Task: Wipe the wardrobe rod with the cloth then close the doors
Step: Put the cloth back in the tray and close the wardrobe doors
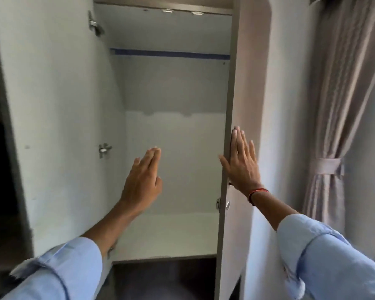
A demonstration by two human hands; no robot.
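Two light-blue sleeves (325, 252) are reaching forward. Two hands: left hand (142, 182), grip released, hovering before the open compartment; right hand (240, 163), grip released, pressing flat against the right door (252, 83). Left door (52, 126) is standing wide. One wardrobe rod (171, 53) is spanning the back; no cloth showing.

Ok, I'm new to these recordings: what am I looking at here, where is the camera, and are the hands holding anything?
There is no machine here. One camera, worn on a person's head, looks forward and down at their own two bare hands. They face an open wardrobe with a dark rod across the top. The left door is swung wide. The right hand lies flat against the right door, by its edge. The left hand is raised, open and empty, in front of the opening. No cloth is in view. A tied curtain hangs at the right.
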